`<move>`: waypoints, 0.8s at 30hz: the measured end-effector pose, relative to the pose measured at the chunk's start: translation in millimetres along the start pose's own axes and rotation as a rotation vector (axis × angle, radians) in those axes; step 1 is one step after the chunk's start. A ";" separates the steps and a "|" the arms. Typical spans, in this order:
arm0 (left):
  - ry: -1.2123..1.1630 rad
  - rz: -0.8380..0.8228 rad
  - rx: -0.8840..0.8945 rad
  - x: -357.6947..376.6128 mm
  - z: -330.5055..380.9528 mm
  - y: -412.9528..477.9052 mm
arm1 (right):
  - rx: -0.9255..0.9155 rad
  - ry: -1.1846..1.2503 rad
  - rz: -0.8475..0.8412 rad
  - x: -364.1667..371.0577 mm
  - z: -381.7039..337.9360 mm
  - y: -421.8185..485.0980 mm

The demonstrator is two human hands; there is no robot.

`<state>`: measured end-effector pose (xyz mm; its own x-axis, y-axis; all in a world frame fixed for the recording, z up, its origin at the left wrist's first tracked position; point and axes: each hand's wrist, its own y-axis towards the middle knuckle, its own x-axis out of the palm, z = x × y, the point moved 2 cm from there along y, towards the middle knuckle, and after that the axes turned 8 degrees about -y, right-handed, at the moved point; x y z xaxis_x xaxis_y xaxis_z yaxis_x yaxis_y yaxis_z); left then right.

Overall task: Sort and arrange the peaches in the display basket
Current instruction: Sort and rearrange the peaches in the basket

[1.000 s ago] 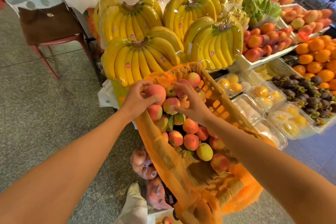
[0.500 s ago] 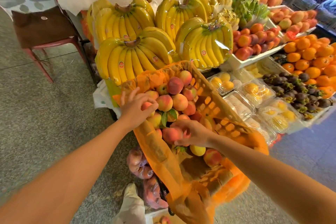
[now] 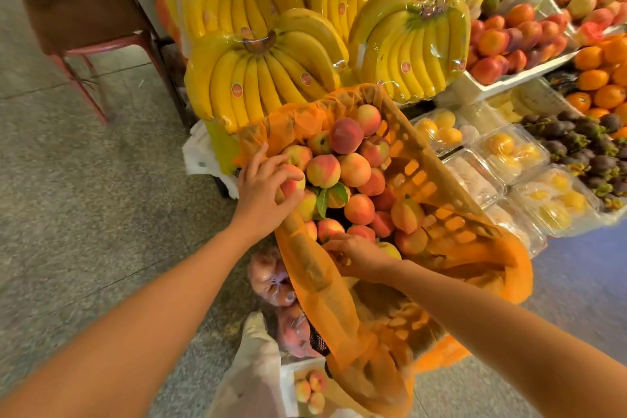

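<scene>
Lighting's warm and pretty even, kinda yellowish overall, no hard shadows anywhere. The plastic wrap on the bananas (image 3: 410,44) throws white glare streaks, and the clear clamshell boxes (image 3: 509,153) shine too. Center is reasonably sharp, but the forearms at the bottom go soft and stretched. Classic wide-angle bend: the floor (image 3: 84,197) curves at the left edge. The far right corner has a cooler bluish cast.
</scene>
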<state>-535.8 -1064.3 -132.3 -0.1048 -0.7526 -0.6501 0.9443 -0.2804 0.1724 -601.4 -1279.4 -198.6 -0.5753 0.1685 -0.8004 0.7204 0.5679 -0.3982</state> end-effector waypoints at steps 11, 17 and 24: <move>0.255 -0.019 0.054 -1.6 25.3 14.7 | 0.212 0.112 0.001 -59.9 21.1 -36.1; -0.068 -0.554 0.188 55.2 84.0 26.5 | 0.275 0.078 0.231 -106.4 47.0 -110.4; 0.003 -0.936 0.147 136.6 94.3 25.3 | 0.356 0.051 0.579 -122.8 85.0 -181.0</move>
<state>-555.6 -1230.5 -147.0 -0.7989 -0.1823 -0.5731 0.4280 -0.8418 -0.3289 -628.2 -1471.3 -66.3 -0.0694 0.4084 -0.9102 0.9962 0.0762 -0.0418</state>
